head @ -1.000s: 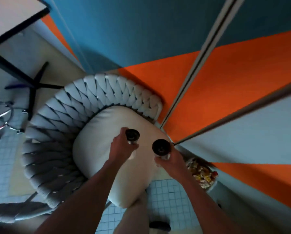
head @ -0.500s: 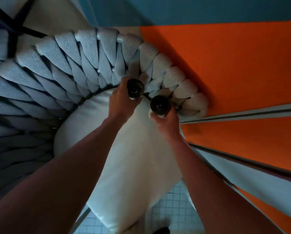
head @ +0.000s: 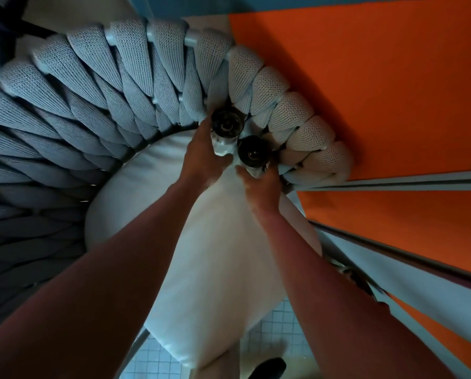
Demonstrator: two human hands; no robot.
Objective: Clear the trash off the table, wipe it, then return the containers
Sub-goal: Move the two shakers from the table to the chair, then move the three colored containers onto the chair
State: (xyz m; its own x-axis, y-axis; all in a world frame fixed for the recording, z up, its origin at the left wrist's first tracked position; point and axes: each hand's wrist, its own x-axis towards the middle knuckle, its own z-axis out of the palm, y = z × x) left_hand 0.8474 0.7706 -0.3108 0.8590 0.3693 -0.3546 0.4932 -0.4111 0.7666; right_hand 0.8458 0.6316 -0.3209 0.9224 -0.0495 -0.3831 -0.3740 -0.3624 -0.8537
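Head view shows two small dark-capped containers, one (head: 224,124) gripped in the left hand (head: 204,160), the other (head: 252,154) in the right hand (head: 261,184), side by side over the chair cushion (head: 152,192). They look light, rigid, probably smooth; wrapping the body suits. Both arms reach forward, extended.

Both forearms were bare from the lower frame edge up to the wrists, with no sleeves, watch, bracelet or rings visible. The left hand (head: 205,157) showed its back and thumb side; the right hand (head: 261,184) showed its back and knuckles. At six o'clock, a bare leg (head: 215,362) appeared, and beside it, toward five o'clock, the rounded toe of a dark shoe (head: 268,367).
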